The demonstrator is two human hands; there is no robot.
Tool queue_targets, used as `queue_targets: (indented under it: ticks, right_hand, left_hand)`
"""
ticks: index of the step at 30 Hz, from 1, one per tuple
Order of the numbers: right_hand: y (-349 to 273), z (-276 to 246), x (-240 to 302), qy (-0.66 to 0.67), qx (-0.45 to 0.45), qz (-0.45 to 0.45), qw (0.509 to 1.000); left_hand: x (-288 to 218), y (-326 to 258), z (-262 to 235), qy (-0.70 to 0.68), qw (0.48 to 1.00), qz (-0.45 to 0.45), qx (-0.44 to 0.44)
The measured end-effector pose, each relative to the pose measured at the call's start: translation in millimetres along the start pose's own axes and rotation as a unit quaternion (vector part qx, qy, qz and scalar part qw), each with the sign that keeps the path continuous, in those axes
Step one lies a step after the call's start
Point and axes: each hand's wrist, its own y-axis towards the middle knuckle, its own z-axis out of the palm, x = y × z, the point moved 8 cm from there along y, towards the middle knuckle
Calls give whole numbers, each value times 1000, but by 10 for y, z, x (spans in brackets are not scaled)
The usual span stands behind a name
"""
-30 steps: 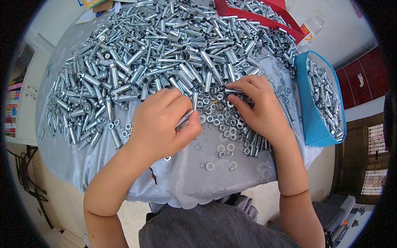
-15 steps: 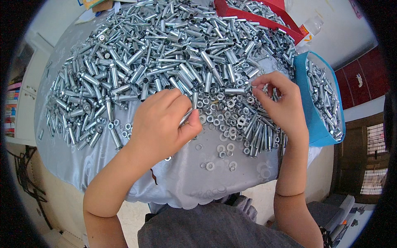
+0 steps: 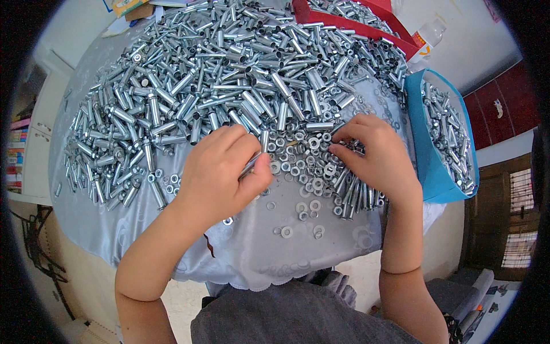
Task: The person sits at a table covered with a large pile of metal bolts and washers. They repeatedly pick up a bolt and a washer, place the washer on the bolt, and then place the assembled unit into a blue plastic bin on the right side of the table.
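Observation:
My left hand (image 3: 223, 172) is closed, with thumb and fingers pinching a thin metal bolt (image 3: 248, 167) that is mostly hidden. Beyond it spreads a big heap of silvery metal sleeves (image 3: 252, 63), with bolts among them. My right hand (image 3: 375, 152) hovers at the small pile of hex nuts and washers (image 3: 314, 143). Its thumb and forefinger are slightly apart above the nuts, and nothing shows between them. Below that hand lies a bunch of long bolts (image 3: 355, 198). A few loose flat washers (image 3: 287, 232) rest nearer to me.
A blue box (image 3: 427, 172) full of bolt assemblies stands at the right. At the back is a red tray (image 3: 358, 30) holding more metal parts, with a clear plastic bottle (image 3: 433, 33) beside it. A shiny grey cloth (image 3: 246, 252) covers the table.
My right hand has moved left and slightly down, bringing its fingertips to the nuts. My left hand keeps the bolt in its pinch. The view has shifted slightly.

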Motion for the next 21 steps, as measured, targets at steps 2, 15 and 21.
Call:
queue_targets:
  ticks: [2,15,21]
  right_hand:
    - [-9,42,-17,13,8,23,1000]
    - [-70,-23,-119,199,-96,86,971]
    - [-35,55,-163,441,-57,153,882]
  left_hand:
    - [12,3,4,-6,1000,-5,1]
    - [2,9,-15,-10,1000,-10,-2]
    - [-19,0,-16,-18,1000,-4,9]
